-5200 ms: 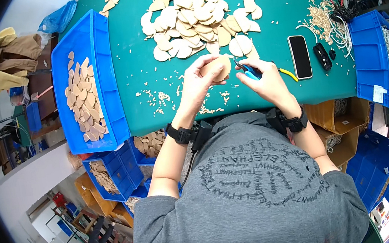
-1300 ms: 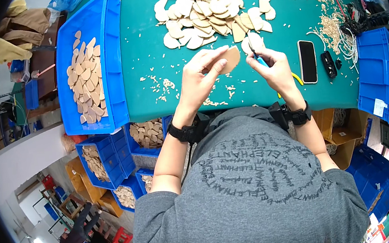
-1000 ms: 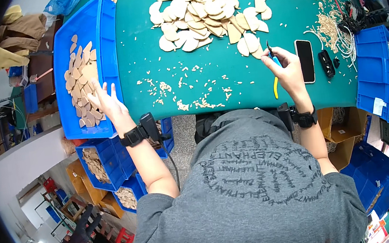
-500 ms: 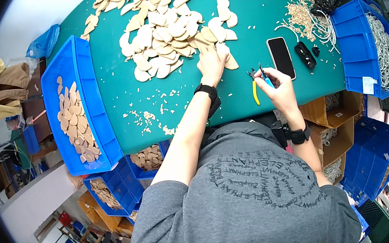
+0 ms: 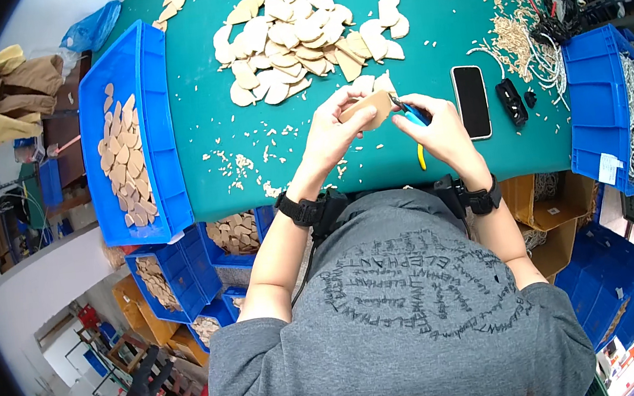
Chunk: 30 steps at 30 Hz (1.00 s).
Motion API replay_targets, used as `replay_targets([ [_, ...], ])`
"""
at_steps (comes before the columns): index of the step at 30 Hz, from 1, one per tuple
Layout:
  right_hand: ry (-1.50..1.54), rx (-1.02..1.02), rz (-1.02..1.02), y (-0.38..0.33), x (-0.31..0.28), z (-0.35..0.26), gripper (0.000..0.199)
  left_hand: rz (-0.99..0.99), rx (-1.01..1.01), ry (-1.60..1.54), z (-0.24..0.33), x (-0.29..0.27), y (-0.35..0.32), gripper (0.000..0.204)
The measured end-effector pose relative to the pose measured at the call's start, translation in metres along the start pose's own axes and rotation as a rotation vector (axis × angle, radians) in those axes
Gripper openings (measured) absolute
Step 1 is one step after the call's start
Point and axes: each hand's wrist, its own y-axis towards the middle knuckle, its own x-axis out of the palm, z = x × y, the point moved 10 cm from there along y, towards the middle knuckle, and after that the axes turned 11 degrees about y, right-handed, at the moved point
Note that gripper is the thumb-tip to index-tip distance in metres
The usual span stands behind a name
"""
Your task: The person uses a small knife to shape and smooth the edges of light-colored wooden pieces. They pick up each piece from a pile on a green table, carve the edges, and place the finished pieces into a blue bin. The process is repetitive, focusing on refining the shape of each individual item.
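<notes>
My left hand (image 5: 328,136) pinches a flat tan wood-like piece (image 5: 372,109) between thumb and fingers, held above the table's near side. My right hand (image 5: 439,131) grips small cutting pliers (image 5: 414,113) with blue and yellow handle parts. The dark jaws of the pliers meet the right edge of the tan piece; whether they bite into it I cannot tell. Beyond both hands lies a large heap of similar flat, rounded pieces (image 5: 285,41). A couple of pale pieces (image 5: 379,81) lie on the table just behind the held one.
On the green table (image 5: 407,168) lie small scraps (image 5: 239,168), a phone (image 5: 472,102), a black object (image 5: 511,101) and a pile of short bits (image 5: 510,39). Blue bins flank it: one with pieces (image 5: 161,137) at left, one with pale loops (image 5: 593,112) at right. Two people stand in the background, lower left.
My left hand has come back from the heap toward me, now with a tan piece in it. My right hand has moved slightly left, bringing the pliers to the piece.
</notes>
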Motion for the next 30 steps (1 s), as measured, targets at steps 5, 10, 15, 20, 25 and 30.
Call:
replay_targets([
  [5,0.006,-0.101,-0.043,0.007,0.009,-0.005,0.029,0.090,0.024,0.038,0.011,-0.010,-0.017,0.029],
  [10,0.051,-0.113,-0.128,0.011,0.018,-0.005,0.024,0.171,0.052,0.081,0.019,-0.016,-0.030,0.028],
  [15,0.034,-0.107,-0.218,0.013,0.029,-0.007,0.022,0.213,0.053,0.108,0.014,-0.022,-0.039,0.028],
  [20,0.078,-0.106,-0.220,0.014,0.043,-0.007,0.022,0.230,0.069,0.084,0.011,-0.035,-0.045,0.027],
  [25,0.136,-0.059,-0.055,0.025,0.031,0.004,0.022,0.235,0.018,-0.025,0.008,-0.061,-0.050,0.026],
  [30,0.165,0.008,-0.005,0.031,0.041,0.007,0.015,0.529,0.008,-0.047,0.000,-0.177,-0.095,0.023],
])
